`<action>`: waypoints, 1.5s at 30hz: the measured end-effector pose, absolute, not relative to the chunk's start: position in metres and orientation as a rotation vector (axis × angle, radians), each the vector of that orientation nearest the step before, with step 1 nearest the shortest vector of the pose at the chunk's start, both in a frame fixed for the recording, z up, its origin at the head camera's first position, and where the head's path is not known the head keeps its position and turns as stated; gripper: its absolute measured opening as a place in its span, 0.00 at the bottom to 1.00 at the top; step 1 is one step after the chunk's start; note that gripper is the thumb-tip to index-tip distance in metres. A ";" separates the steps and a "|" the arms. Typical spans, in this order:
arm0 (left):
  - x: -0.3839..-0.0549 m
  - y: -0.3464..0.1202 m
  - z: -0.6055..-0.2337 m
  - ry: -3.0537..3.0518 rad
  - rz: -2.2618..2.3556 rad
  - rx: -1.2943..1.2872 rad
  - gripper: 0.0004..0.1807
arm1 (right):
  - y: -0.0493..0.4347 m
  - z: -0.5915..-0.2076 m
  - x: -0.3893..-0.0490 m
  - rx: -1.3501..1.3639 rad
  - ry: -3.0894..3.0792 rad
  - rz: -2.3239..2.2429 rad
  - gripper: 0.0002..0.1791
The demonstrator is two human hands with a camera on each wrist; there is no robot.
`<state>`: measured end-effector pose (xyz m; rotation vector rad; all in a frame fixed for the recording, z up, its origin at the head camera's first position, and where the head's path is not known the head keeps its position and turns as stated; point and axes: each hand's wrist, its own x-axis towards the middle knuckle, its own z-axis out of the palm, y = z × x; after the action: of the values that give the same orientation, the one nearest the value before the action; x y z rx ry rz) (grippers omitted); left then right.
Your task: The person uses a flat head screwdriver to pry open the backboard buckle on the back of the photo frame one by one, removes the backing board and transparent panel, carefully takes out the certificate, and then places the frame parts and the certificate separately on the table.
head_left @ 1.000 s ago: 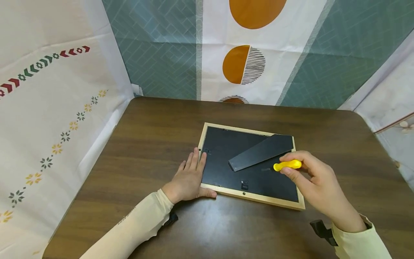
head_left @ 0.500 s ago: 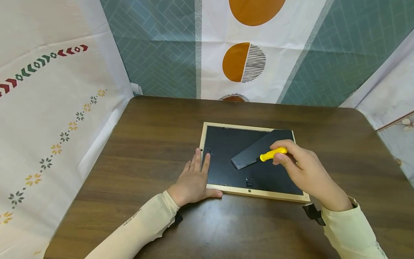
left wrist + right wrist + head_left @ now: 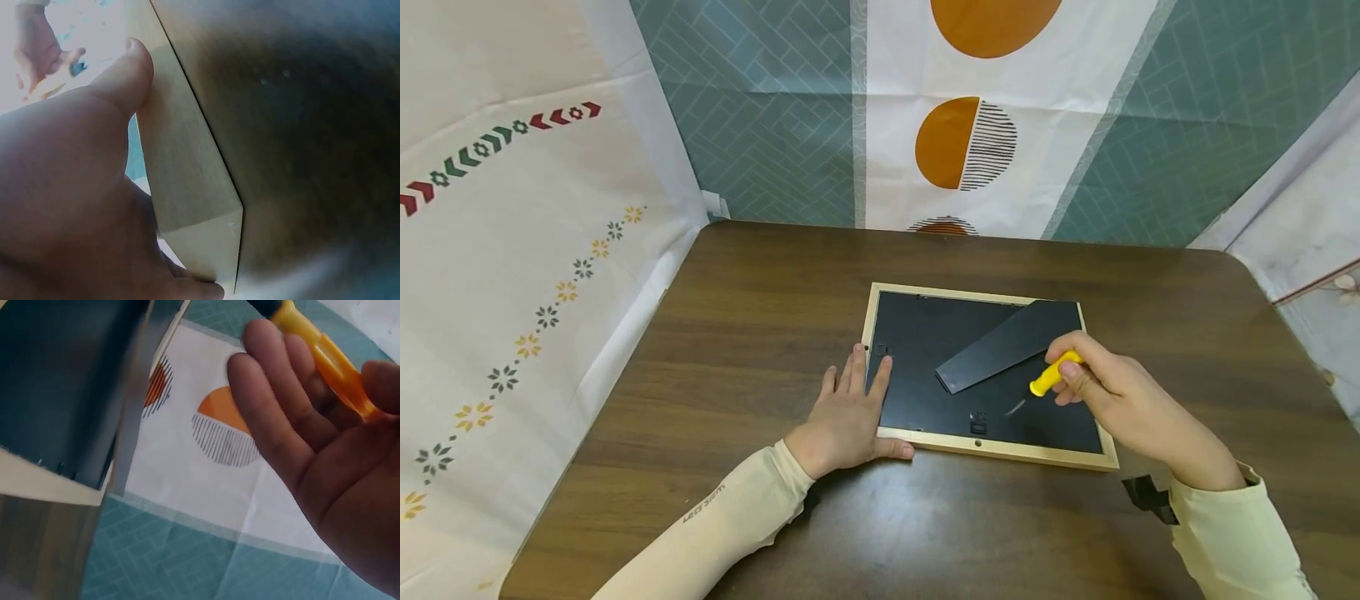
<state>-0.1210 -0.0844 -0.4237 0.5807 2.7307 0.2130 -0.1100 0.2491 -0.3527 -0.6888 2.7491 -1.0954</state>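
A picture frame (image 3: 1026, 452) with a pale wooden border lies face down, its black backing board (image 3: 917, 333) upward. Slanting across the board is a black easel leg (image 3: 1000, 348). My left hand (image 3: 842, 423) rests on the frame's near left corner, fingers straight over the left edge and thumb along the front edge; in the left wrist view the thumb (image 3: 128, 72) lies against the wooden side. Between thumb and fingers, my right hand (image 3: 1123, 392) holds a yellow-handled screwdriver (image 3: 1054, 375). Its thin shaft points down and left over the board, near a small black hanger (image 3: 977, 423).
The frame lies on a brown wooden table (image 3: 760, 292). A green and white patterned cloth (image 3: 775, 125) hangs behind the table's far edge. White printed cloths stand along the left (image 3: 550, 208) and right sides.
My right hand first moved left with the screwdriver over the easel leg, then back right, and the shaft now points lower. The frame turned slightly; my left hand kept its place on it.
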 end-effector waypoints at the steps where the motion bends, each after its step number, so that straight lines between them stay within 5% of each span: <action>1: -0.121 -0.085 -0.423 2.731 0.209 0.579 0.69 | 0.251 -0.354 -0.112 -0.682 2.711 -1.106 0.07; 12: -0.121 -0.085 -0.422 2.732 0.191 0.589 0.68 | 0.248 -0.357 -0.123 -0.611 2.588 -1.051 0.05; 34: -0.119 -0.084 -0.422 2.747 0.141 0.591 0.68 | 0.210 -0.345 -0.060 -0.997 2.985 -0.688 0.15; 45: -0.119 -0.082 -0.421 2.741 0.124 0.576 0.67 | 0.233 -0.337 -0.066 -1.040 3.041 -0.730 0.20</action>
<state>-0.1186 -0.0820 -0.4211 0.5760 2.7406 0.1238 -0.0655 0.2331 -0.3369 -1.0404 3.0406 -0.7299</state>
